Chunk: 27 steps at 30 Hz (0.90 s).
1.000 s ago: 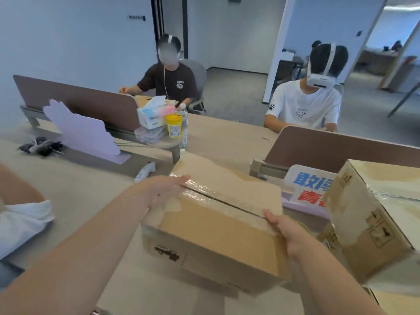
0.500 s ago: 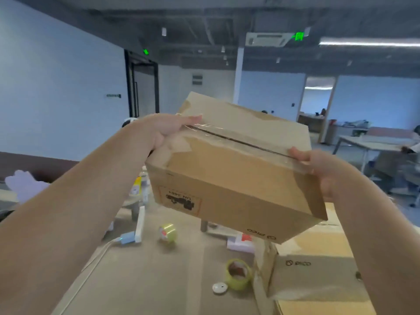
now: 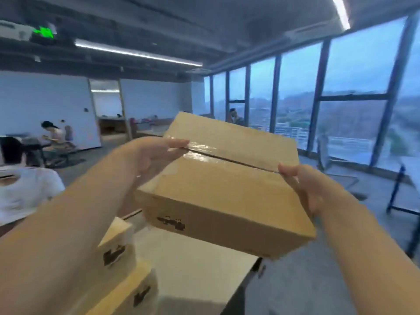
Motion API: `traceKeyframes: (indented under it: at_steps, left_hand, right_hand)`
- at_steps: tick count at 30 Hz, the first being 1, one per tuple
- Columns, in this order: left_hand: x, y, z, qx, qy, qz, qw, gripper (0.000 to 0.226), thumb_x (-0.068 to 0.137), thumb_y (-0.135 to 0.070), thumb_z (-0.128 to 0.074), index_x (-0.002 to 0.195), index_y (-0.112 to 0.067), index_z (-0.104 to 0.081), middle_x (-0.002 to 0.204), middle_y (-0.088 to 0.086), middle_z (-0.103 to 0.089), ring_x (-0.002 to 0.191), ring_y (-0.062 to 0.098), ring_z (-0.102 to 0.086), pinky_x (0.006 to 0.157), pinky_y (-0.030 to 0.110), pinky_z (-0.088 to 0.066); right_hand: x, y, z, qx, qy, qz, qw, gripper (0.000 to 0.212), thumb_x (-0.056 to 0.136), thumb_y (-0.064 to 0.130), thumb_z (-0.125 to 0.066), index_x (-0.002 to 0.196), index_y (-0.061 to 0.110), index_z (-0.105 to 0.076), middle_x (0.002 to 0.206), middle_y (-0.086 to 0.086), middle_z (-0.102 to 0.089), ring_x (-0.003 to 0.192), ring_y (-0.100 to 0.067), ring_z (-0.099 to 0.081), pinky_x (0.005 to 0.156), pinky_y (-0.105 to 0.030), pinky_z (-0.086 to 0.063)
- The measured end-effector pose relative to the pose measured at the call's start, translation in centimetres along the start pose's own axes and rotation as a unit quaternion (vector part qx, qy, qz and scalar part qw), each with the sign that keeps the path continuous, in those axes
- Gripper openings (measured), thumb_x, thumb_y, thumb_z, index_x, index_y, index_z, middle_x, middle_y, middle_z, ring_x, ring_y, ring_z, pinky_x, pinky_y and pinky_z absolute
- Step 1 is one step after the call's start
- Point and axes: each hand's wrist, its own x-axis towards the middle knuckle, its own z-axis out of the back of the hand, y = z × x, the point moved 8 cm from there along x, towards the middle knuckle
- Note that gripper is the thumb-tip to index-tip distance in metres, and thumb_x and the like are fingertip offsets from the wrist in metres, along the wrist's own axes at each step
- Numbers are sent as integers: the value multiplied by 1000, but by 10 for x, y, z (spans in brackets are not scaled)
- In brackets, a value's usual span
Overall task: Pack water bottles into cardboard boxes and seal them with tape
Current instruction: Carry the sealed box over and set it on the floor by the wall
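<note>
Sealed and off the table: I hold a closed cardboard box (image 3: 218, 194) in the air in front of me, tilted a little, above the pale table (image 3: 193, 269). My left hand (image 3: 150, 155) grips its left end, thumb lying on top where the seam (image 3: 238, 161) begins. My right hand (image 3: 304, 185) grips the right end, thumb hooked over the top edge and fingers hidden behind the cardboard. Glossy clear tape (image 3: 202, 150) covers the seam near my left thumb; the picture is blurred, so I cannot say for sure that the tape runs to the far end, though it looks so. I judge this box packed and sealed, with only setting it down left to do, likely beside the two more boxes (image 3: 116, 244) stacked one on the other at the lower left. Both of those are shut as well. No bottle shows anywhere, so what any box holds cannot be checked from here. No tape roll or loose bottles are in view either, so I cannot tell how many boxes remain to be filled.
</note>
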Motion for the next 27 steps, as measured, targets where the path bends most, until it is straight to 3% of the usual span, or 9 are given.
traceKeyframes:
  at_steps: [1, 3, 5, 8, 11, 13, 15, 21, 27]
  left_hand:
    - [25, 1, -49, 19, 54, 23, 998, 62, 43, -50, -92, 97, -22, -78, 116, -8, -67, 123, 5, -46, 112, 23, -26]
    - [56, -3, -127, 68, 113, 20, 991, 55, 64, -56, -80, 108, -25, -73, 132, -12, -52, 131, 10, -33, 108, 25, -23]
    - [89, -4, -210, 102, 168, 31, 980, 57, 72, -56, -72, 119, -23, -68, 146, 2, -41, 134, 16, -34, 105, 31, -22]
    - [111, 3, -348, 92, 304, 90, 944, 58, 93, -49, -49, 141, -16, -47, 133, 6, -48, 123, 22, -44, 104, 33, -25]
    - [122, 12, -476, 51, 429, 119, 894, 59, 96, -54, -39, 143, -19, -43, 121, 7, -53, 123, 22, -41, 99, 30, -29]
    - [131, 20, -555, 84, 465, 83, 877, 59, 95, -56, -40, 141, -20, -45, 143, 6, -46, 139, 22, -31, 107, 34, -25]
    - [145, 16, -610, 144, 430, -24, 891, 50, 99, -48, -39, 142, -23, -43, 152, 1, -36, 143, 20, -27, 111, 25, -21]
    - [142, 44, -794, 250, 627, 18, 738, 53, 95, -58, -35, 144, -36, -38, 160, -6, -10, 148, 13, -6, 117, 42, -4]
    - [99, 101, -937, 283, 712, 71, 639, 80, 77, -65, -63, 144, -28, -41, 154, -5, -30, 143, 19, -27, 117, 44, -20]
  right_hand:
    - [-4, -6, 46, 15, -40, -1, 999, 21, 90, 33, -60, 101, 15, -63, 68, -6, -72, 55, -24, -67, 62, -35, -52]
    - [-12, -22, 117, 45, -99, -10, 994, 29, 91, 33, -59, 111, 13, -64, 87, -10, -73, 71, -28, -68, 63, -38, -53]
    - [-26, -41, 187, 79, -162, -23, 983, 30, 92, 33, -59, 112, 11, -64, 92, -13, -73, 75, -30, -69, 62, -39, -54]
    - [-54, -71, 283, 130, -263, -31, 956, 28, 91, 32, -60, 109, 10, -65, 84, -14, -74, 67, -30, -71, 64, -40, -56]
    - [-78, -100, 359, 168, -349, -37, 921, 35, 87, 31, -64, 115, 10, -64, 98, -16, -72, 81, -32, -69, 78, -47, -56]
    - [-93, -120, 405, 190, -402, -46, 895, 32, 88, 30, -64, 111, 9, -63, 93, -16, -72, 77, -32, -68, 78, -45, -55]
    - [-102, -139, 438, 201, -432, -63, 877, 31, 87, 32, -65, 108, 8, -63, 81, -16, -72, 65, -29, -68, 71, -41, -55]
    - [-115, -204, 523, 278, -554, -119, 775, 40, 84, 36, -68, 113, 8, -62, 87, -20, -71, 73, -33, -67, 73, -42, -55]
    - [-161, -268, 548, 331, -627, -179, 682, 39, 85, 36, -66, 107, 5, -64, 80, -21, -71, 70, -34, -65, 65, -39, -54]
